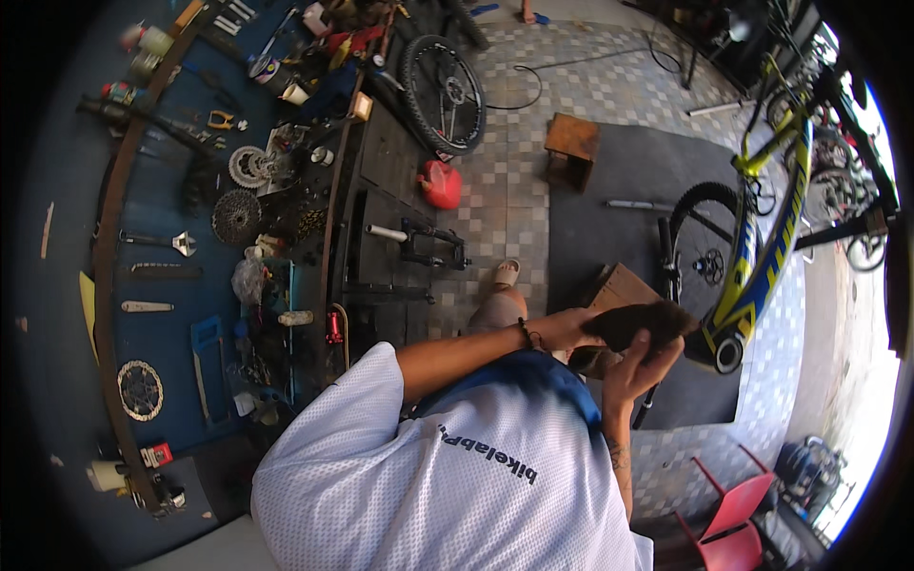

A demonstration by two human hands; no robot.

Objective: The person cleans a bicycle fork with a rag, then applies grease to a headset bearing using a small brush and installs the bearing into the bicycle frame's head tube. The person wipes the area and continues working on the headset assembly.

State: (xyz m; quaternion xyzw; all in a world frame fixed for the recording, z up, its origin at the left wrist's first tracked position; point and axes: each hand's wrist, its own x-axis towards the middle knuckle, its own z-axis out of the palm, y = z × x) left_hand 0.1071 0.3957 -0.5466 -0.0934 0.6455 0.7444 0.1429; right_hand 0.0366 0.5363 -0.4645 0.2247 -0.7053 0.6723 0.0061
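A dark brown piece, soft-looking like a rag, is held up in front of my body between both hands. My right hand is closed on its lower right side, thumb and fingers against it. On its left end is my left hand, closed, its fingertips partly hidden by the dark piece. Just right of the hands is the lower end of a yellow and blue bicycle frame, with an open round shell at its bottom. No contact between the hands and the frame shows.
A workbench with a blue top runs along the left, carrying tools, a cassette and a brake disc. A wheel leans against it. A wooden stool stands on the dark mat. Red chairs are at lower right.
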